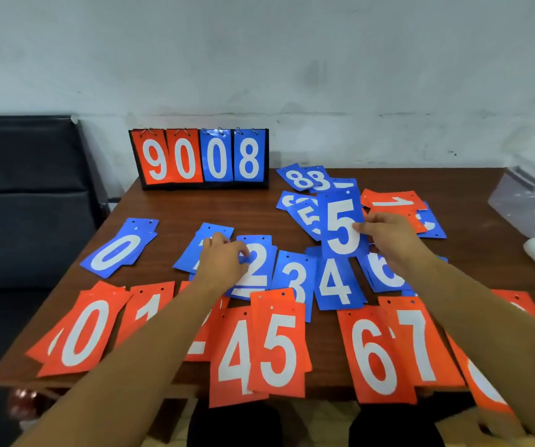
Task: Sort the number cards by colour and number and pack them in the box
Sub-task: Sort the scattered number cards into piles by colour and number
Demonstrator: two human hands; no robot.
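Bench (175, 208) is covered: orange row (276, 346) nearest us below both grips, blue row (337, 282) right under them, clear box (527, 204) well off to the right of the right grip (392, 240). That one's pinching the blue 5 card (340, 227) by its right edge, card sticking out to its left. Left grip (222, 264) curls onto the blue 2 card (258, 275); pinching or pressing, we can't tell. Cards look thin, light, slick and bendy, so we'd take them by an edge, probably.
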